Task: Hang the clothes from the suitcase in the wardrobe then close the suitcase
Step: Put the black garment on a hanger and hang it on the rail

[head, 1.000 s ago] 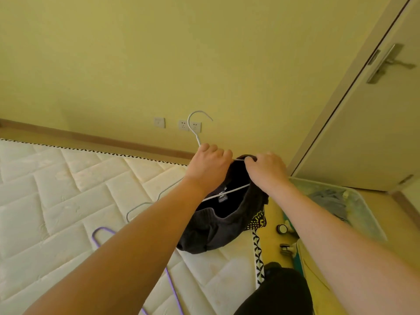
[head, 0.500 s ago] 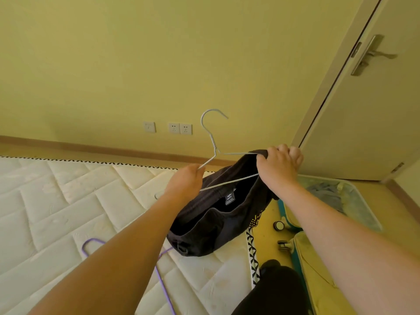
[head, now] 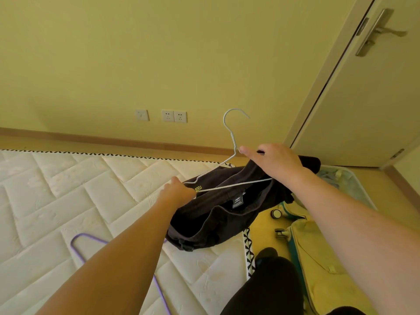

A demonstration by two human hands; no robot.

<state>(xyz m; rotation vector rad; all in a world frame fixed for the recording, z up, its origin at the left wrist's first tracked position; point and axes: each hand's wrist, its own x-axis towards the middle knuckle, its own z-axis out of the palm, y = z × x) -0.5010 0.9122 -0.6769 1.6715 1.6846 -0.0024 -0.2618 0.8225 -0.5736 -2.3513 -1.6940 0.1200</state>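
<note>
— Yellow walls, a bare quilted mattress [head: 68, 201] on the floor, a door [head: 363, 98] at the right. From the head view, where was the garment?

— Black garment [head: 218, 214] hung off a white wire hanger [head: 231, 137], its lower end slumped on the mattress corner. The hanger's long axis ran across, tilted, low at the left and higher at the right, hook pointing up at the wall.

— And the hands?

— Left hand [head: 179, 192] was pinched on the hanger's low left end. Right hand [head: 275, 162] was curled on the garment's upper edge at the right shoulder of the hanger, thumb out toward the neck. I'd judge the cloth wasn't seated yet; the right hand was nearer the bit needing pulling over.

— Counts?

— Two hangers: the white one and a purple hanger [head: 84, 244] lying on the mattress. One suitcase [head: 318, 258], open, beside the mattress, something pale in it. No wardrobe in sight.
</note>
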